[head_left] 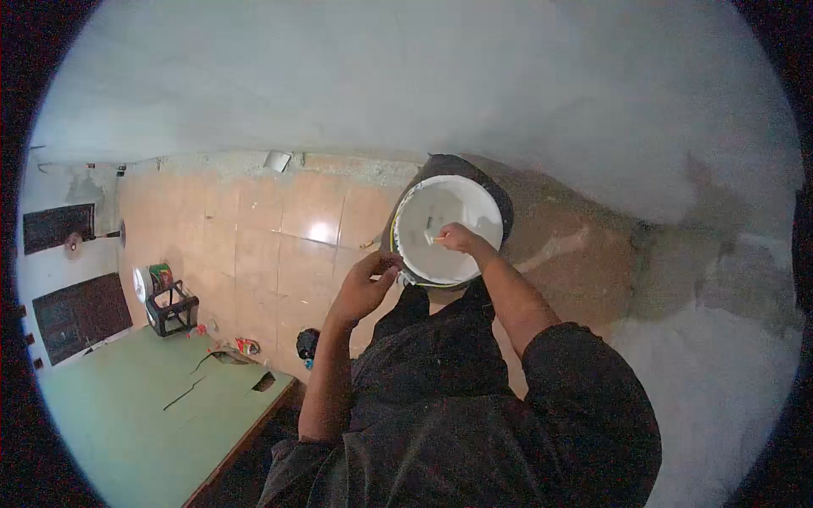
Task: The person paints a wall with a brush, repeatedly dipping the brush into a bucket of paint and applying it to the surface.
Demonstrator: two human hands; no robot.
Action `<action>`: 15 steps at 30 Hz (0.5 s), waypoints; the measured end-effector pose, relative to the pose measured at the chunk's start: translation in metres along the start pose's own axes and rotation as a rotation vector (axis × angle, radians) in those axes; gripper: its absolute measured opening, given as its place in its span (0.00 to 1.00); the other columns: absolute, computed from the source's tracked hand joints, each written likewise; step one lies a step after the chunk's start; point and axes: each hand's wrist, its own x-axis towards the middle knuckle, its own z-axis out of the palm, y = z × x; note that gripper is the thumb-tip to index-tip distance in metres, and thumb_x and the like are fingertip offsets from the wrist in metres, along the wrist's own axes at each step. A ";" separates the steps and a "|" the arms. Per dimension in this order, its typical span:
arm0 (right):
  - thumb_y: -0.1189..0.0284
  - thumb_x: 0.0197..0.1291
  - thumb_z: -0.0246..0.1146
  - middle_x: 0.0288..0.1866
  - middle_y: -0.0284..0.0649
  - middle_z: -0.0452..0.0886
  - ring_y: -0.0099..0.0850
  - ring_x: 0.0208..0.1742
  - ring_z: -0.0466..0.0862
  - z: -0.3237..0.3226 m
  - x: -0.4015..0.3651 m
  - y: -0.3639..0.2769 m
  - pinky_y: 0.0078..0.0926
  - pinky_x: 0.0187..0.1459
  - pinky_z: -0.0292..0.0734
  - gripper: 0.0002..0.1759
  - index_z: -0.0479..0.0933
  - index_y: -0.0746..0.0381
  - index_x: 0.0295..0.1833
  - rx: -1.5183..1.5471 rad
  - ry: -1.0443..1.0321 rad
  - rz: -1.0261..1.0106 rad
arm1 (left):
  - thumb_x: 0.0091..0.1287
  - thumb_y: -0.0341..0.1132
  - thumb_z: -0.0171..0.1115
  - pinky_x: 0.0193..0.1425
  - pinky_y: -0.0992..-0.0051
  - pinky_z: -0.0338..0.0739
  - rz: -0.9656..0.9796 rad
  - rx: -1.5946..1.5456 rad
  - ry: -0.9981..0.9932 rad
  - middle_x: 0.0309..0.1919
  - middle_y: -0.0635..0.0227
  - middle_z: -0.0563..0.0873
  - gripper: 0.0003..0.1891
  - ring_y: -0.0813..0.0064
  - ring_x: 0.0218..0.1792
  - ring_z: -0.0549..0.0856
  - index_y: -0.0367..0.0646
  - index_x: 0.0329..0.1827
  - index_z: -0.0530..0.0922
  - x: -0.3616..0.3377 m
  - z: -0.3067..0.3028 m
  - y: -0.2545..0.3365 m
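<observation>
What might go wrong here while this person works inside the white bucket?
The white bucket seems steadied only by the left hand on its rim; if that grip slips, it might tip onto the tiled floor. The right hand works inside with what looks like a thin stick, so whatever is in there could splash the dark clothing below.

Home interior under renovation: half-plastered wall (610, 169), tiled floor (279, 237).
</observation>
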 end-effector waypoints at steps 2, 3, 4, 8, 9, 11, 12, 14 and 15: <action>0.67 0.51 0.66 0.27 0.40 0.84 0.27 0.27 0.80 -0.011 -0.010 -0.006 0.27 0.30 0.75 0.09 0.83 0.61 0.36 0.000 0.019 -0.027 | 0.70 0.34 0.58 0.48 0.73 0.75 0.023 0.008 -0.020 0.46 0.64 0.84 0.14 0.75 0.46 0.80 0.39 0.55 0.76 0.000 0.000 -0.002; 0.68 0.51 0.66 0.28 0.40 0.84 0.26 0.27 0.80 -0.016 -0.012 -0.003 0.25 0.30 0.75 0.09 0.84 0.61 0.37 -0.001 0.034 -0.057 | 0.70 0.34 0.58 0.48 0.73 0.75 0.023 0.007 -0.022 0.46 0.64 0.84 0.14 0.75 0.46 0.80 0.39 0.55 0.76 0.000 0.001 -0.002; 0.67 0.50 0.66 0.29 0.42 0.85 0.27 0.30 0.82 -0.022 -0.004 0.010 0.27 0.34 0.76 0.11 0.84 0.60 0.38 -0.078 0.070 -0.352 | 0.70 0.34 0.58 0.48 0.73 0.75 0.021 0.014 -0.027 0.46 0.64 0.84 0.14 0.75 0.46 0.80 0.39 0.55 0.76 -0.001 0.001 -0.002; 0.63 0.54 0.61 0.46 0.48 0.85 0.45 0.48 0.85 -0.022 -0.007 0.005 0.40 0.49 0.80 0.14 0.85 0.58 0.40 -0.326 0.177 -0.110 | 0.70 0.35 0.58 0.48 0.74 0.75 0.029 0.020 -0.033 0.47 0.63 0.85 0.15 0.74 0.46 0.81 0.38 0.56 0.76 -0.003 0.002 -0.001; 0.63 0.54 0.61 0.46 0.48 0.85 0.45 0.48 0.85 -0.021 -0.015 -0.009 0.40 0.49 0.80 0.14 0.85 0.58 0.40 -0.324 0.175 -0.109 | 0.70 0.35 0.58 0.48 0.74 0.75 0.026 0.020 -0.033 0.47 0.63 0.85 0.15 0.74 0.46 0.81 0.38 0.56 0.76 -0.004 0.002 -0.001; 0.65 0.54 0.60 0.52 0.50 0.83 0.45 0.52 0.84 -0.021 -0.038 -0.051 0.41 0.51 0.81 0.15 0.84 0.62 0.41 -0.474 0.224 0.196 | 0.70 0.35 0.58 0.48 0.73 0.75 0.002 0.046 -0.026 0.47 0.63 0.85 0.15 0.74 0.45 0.81 0.38 0.56 0.76 -0.005 0.001 -0.003; 0.65 0.54 0.60 0.52 0.50 0.83 0.45 0.52 0.84 -0.015 -0.031 -0.044 0.41 0.51 0.81 0.15 0.84 0.62 0.41 -0.472 0.222 0.194 | 0.70 0.35 0.58 0.48 0.73 0.75 0.000 0.047 -0.025 0.47 0.63 0.85 0.15 0.74 0.45 0.81 0.38 0.56 0.76 -0.005 0.001 -0.004; 0.66 0.54 0.60 0.49 0.51 0.83 0.46 0.52 0.84 0.001 -0.014 -0.025 0.42 0.51 0.81 0.14 0.84 0.64 0.40 -0.452 0.292 0.197 | 0.70 0.35 0.59 0.48 0.73 0.75 0.025 0.064 -0.019 0.46 0.62 0.85 0.14 0.74 0.45 0.82 0.38 0.55 0.76 -0.007 0.000 -0.007; 0.67 0.54 0.60 0.49 0.51 0.84 0.46 0.52 0.84 0.004 -0.017 -0.029 0.43 0.51 0.81 0.14 0.84 0.65 0.39 -0.445 0.314 0.198 | 0.70 0.35 0.59 0.48 0.73 0.75 0.022 0.065 -0.017 0.46 0.62 0.85 0.14 0.74 0.45 0.82 0.38 0.55 0.76 -0.009 0.000 -0.005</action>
